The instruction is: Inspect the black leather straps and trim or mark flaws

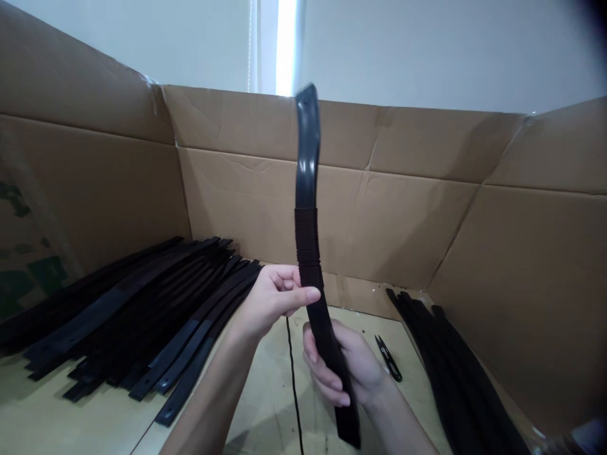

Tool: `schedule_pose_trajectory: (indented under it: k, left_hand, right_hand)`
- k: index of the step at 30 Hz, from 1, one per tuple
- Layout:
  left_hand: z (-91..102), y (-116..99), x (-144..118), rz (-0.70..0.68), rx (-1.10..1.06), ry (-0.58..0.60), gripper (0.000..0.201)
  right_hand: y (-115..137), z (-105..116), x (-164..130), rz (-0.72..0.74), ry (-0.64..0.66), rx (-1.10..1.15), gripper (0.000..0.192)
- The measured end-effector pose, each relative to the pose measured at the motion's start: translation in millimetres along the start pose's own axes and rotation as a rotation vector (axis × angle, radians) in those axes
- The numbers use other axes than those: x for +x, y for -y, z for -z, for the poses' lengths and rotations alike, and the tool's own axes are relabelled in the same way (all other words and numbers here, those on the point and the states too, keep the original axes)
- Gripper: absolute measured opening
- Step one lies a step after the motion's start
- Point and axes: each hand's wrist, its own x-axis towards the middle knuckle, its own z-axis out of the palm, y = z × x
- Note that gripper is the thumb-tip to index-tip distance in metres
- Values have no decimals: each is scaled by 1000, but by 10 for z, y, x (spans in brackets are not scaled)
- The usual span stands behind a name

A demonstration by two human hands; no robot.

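A long, slightly curved black strip (308, 145) stands nearly upright before me, with a hole near its top end. Dark cord is wound tightly around its middle as a wrapping (307, 234). My left hand (279, 294) pinches the strip at the lower end of that wrapping, thumb across the front. Lower down, my right hand (348, 360) has its fingers wrapped round the strip. A loose black cord (293, 373) hangs from below my left hand toward the bottom edge; where it joins the wrapping is hidden.
Many similar black strips (190, 322) lie piled on the table at left, some cord-wrapped. Black thread snips (389, 358) rest right of my right hand. A bundle of long black cords or strips (443, 366) lies at far right. Cardboard walls (408, 215) enclose the back and sides.
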Motion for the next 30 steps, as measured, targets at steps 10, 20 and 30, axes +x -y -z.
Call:
schedule_pose_trajectory:
  k: [10,20,30]
  left_hand:
    - [-139,-112,-14,-35,214,-169,28]
    - [-129,-45,-5,-48,157,-195,32]
    - [-168,-129,-107,-155,189,-281,46]
  right_hand:
    - [25,-18,12,284,-427,-416,43]
    - [4,-11,1,269,-408,-495,48]
    - [-42,-137,8,254,-402,-483,51]
